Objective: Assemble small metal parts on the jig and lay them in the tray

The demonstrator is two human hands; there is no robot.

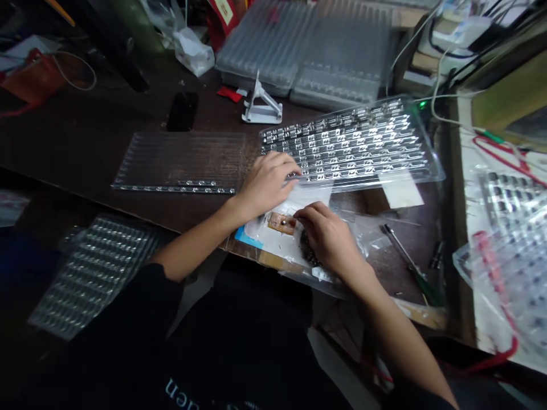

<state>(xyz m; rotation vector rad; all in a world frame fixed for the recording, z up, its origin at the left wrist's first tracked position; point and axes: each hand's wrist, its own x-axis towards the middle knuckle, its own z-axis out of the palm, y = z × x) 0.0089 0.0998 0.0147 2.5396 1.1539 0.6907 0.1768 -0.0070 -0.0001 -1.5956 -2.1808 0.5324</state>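
My left hand (270, 179) reaches over the lower left corner of a clear plastic tray (435, 165) filled with rows of shiny metal parts (346, 142). Its fingers are curled together at a part there; what they grip is too small to make out. My right hand (328, 236) is closed in a pinch at the right end of a small orange-brown block (276, 225), which has a small shiny piece in its middle. Whatever that pinch holds is hidden. Beneath the right palm lies a pile of small dark parts (306, 249), partly covered by the hand.
Left lies another clear tray (183, 156) with a few parts along its front edge. Behind are a white stand (261, 105), a phone (183, 112) and stacked clear trays (265, 51). A green-handled screwdriver (410, 262) lies right. More filled trays (92, 279) sit below the table edge.
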